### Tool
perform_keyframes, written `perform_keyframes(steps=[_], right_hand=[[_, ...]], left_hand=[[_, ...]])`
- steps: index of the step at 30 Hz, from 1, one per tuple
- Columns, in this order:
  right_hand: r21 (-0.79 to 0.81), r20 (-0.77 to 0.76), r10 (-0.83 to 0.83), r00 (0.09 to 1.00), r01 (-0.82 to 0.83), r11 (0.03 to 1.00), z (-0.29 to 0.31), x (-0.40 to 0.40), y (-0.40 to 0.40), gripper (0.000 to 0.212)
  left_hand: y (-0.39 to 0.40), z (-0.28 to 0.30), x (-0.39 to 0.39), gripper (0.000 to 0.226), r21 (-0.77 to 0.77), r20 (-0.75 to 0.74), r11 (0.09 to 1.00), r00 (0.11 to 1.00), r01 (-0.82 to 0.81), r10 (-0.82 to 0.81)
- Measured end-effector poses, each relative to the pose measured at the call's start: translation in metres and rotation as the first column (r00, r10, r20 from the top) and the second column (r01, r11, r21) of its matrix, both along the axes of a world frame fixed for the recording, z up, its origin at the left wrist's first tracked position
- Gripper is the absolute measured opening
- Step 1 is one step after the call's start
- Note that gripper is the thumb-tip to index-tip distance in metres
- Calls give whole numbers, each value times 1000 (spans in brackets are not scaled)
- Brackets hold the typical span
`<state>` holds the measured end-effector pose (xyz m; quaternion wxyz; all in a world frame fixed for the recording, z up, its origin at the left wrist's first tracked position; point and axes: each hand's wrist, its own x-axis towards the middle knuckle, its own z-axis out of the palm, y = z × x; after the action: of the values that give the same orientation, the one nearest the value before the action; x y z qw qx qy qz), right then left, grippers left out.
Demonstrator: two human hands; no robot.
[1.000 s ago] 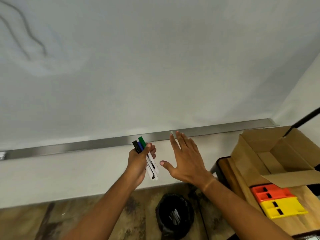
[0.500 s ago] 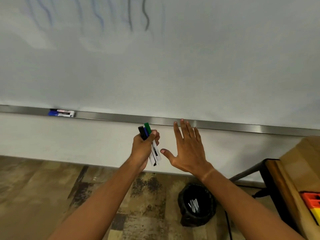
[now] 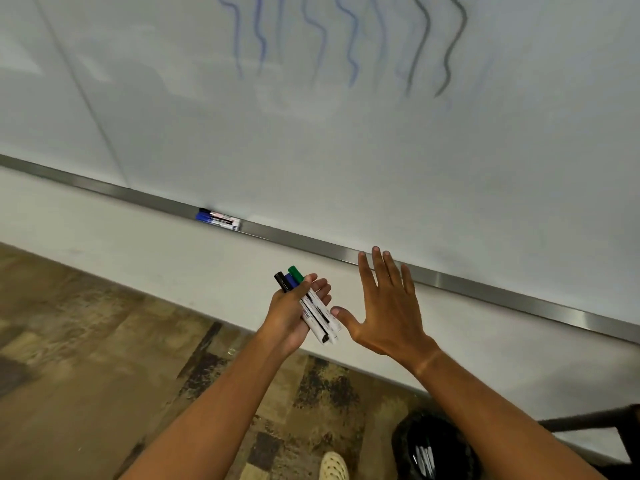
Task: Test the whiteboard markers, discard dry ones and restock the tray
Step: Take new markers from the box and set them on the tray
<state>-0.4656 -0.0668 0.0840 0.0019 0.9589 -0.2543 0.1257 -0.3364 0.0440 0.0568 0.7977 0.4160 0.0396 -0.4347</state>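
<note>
The whiteboard (image 3: 346,140) filled the space above and beyond both hands, with wavy blue and dark test lines (image 3: 349,39) drawn high on it. Its metal tray (image 3: 485,284) ran as a long strip along the lower edge, sloping down to the right in this view and passing just behind the right hand's fingertips. Below the hands lay the mottled brown floor (image 3: 86,358), meeting a pale wall under the tray. A black bin (image 3: 436,448) stood on the floor under the right forearm, with several discarded markers visible inside it, and a light shoe (image 3: 333,466) showed just left of the bin. The right hand (image 3: 389,306) was spread flat and empty, palm away from the camera, fingers pointing up toward the tray. The left hand (image 3: 294,313) sat just beside it, thumb nearly touching thumb, closed around a bunch of markers (image 3: 313,304) with black, blue and green caps sticking out above the fist and the white barrels angling down toward the right hand. Well to the left of the hands, two more markers (image 3: 218,219) lay side by side in the tray, one with a blue cap.
</note>
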Motion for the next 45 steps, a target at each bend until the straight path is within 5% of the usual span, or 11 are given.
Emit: perform_keyframes(steps=[18, 30, 45], right_hand=[[94, 1, 203, 979, -202, 975, -21, 183, -19, 100], [134, 5, 150, 989, -150, 980, -34, 293, 6, 96], [371, 74, -94, 993, 60, 927, -56, 390, 63, 34]], left_hand=[[-16, -24, 157, 28, 14, -83, 983, 979, -184, 185], [0, -36, 270, 27, -20, -142, 996, 987, -83, 79], [22, -58, 372, 32, -56, -219, 986, 962, 156, -165]])
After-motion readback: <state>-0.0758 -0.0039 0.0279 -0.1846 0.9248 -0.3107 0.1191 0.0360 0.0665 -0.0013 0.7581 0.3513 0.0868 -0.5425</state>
